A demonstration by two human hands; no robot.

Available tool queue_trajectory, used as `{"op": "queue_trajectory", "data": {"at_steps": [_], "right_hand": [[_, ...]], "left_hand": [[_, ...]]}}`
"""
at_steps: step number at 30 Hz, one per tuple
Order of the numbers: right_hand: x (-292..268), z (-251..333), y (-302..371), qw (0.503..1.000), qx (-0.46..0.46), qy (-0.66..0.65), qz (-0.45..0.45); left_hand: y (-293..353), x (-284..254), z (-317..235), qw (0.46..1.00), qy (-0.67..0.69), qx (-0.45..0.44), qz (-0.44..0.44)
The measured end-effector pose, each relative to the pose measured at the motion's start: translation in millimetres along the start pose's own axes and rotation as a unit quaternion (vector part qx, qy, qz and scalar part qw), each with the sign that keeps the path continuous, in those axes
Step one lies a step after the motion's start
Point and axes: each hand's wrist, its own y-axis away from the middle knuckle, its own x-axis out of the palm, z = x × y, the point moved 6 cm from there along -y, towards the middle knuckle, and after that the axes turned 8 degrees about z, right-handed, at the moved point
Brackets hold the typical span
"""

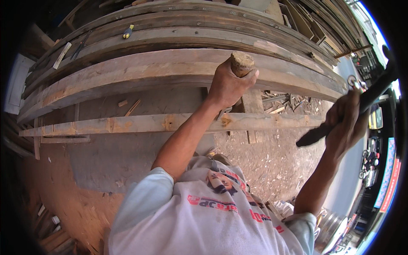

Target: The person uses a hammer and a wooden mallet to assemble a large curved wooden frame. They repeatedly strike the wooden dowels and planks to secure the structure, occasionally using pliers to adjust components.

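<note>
My left hand [231,85] is closed round the thick wooden handle of a chisel [242,60], whose worn round top sticks up above my fingers. Below the fist, a bit of the blade shows at the narrow wooden beam [140,123]; whether it touches the wood I cannot tell. Raised at the right, my right hand [346,121] grips a dark hammer [376,91] by its handle. The hammer's head lies at the dark rim of the picture and is hard to make out. A wider beam [148,68] runs just beyond the narrow one.
More long planks [182,34] lie behind, with a yellow-and-dark screwdriver [128,31] and a wood offcut [62,55] on them. Wood chips [289,102] litter the ground under the beams. A road [344,170] with parked vehicles runs along the right.
</note>
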Motion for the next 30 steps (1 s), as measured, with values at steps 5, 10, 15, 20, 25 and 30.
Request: {"op": "queue_trajectory", "data": {"at_steps": [5,10,15,20,25,30], "right_hand": [[59,-26,-10,0.96,0.011,0.159,0.231],[74,-48,-9,0.807,0.115,0.375,0.441],[50,-2,-66,0.94,0.106,0.25,0.207],[43,-14,-106,0.997,-0.026,0.025,0.062],[88,-66,-9,0.782,0.037,0.381,0.492],[78,-42,-53,0.824,-0.04,0.406,0.392]], "left_hand": [[-6,9,5,1.0,0.009,0.018,0.017],[-17,0,10,0.997,0.034,-0.06,0.038],[-22,-2,27,0.992,0.074,-0.081,0.054],[-22,-3,29,0.996,0.051,-0.052,0.052],[-21,3,22,0.991,0.048,-0.108,0.07],[-24,1,33,0.988,0.108,-0.095,0.055]]}}
